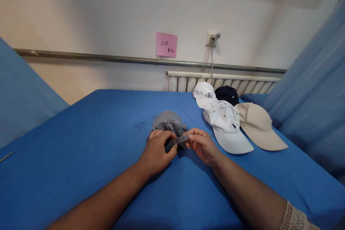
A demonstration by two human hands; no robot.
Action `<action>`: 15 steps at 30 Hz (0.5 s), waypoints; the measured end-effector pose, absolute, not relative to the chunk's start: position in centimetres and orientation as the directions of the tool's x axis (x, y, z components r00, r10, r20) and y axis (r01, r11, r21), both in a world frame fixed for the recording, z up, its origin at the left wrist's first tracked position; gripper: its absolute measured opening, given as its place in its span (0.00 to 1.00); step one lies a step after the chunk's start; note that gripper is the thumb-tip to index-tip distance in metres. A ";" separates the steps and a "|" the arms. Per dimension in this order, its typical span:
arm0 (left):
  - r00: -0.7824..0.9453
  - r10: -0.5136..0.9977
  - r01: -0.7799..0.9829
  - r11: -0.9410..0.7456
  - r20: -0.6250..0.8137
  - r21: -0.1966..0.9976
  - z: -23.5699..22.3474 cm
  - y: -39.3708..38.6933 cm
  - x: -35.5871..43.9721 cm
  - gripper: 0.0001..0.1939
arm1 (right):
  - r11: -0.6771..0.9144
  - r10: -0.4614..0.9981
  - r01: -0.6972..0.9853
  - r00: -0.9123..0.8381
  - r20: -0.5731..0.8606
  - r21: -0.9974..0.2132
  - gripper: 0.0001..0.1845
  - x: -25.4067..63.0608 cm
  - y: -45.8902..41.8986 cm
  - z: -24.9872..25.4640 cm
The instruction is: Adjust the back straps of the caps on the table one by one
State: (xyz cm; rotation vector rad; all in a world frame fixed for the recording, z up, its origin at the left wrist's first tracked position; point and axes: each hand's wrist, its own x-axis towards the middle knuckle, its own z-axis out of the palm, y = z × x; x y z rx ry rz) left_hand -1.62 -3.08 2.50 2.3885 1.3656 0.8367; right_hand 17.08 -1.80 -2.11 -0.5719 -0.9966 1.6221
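A grey baseball cap (167,118) lies in the middle of the blue-covered table, its brim pointing away from me. My left hand (159,151) grips the back of the cap, thumb and fingers closed at one part of its adjustment strap (180,139). Between the thumb and fingers of my right hand (201,143) is the strap's free end, stretched out to the right. Both hands cover much of the cap's rear, so its buckle cannot be made out.
Right of my hands sit a white cap (204,95), a dark navy cap (226,94), a pale cap with a small horse emblem (225,122) and a beige cap (256,124). A radiator (194,78) and wall rail (113,57) run behind the table (81,143). Blue curtains (309,86) flank it.
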 end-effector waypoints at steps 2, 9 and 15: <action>0.394 0.852 0.697 -0.522 0.346 0.492 2.5 -3.0 -1.7 0.05 | -0.048 0.950 -0.550 -0.284 0.132 -0.834 0.04 17.1 -1.8 -2.1; 0.407 0.843 0.641 -0.537 0.351 0.549 2.3 -2.5 -2.2 0.07 | -0.061 0.954 -0.580 -0.272 0.122 -0.812 0.06 17.1 -1.8 -1.7; 0.439 0.822 0.617 -0.569 0.362 0.544 2.4 -2.3 -2.4 0.07 | -0.088 0.953 -0.593 -0.285 0.106 -0.800 0.08 17.2 -1.7 -1.5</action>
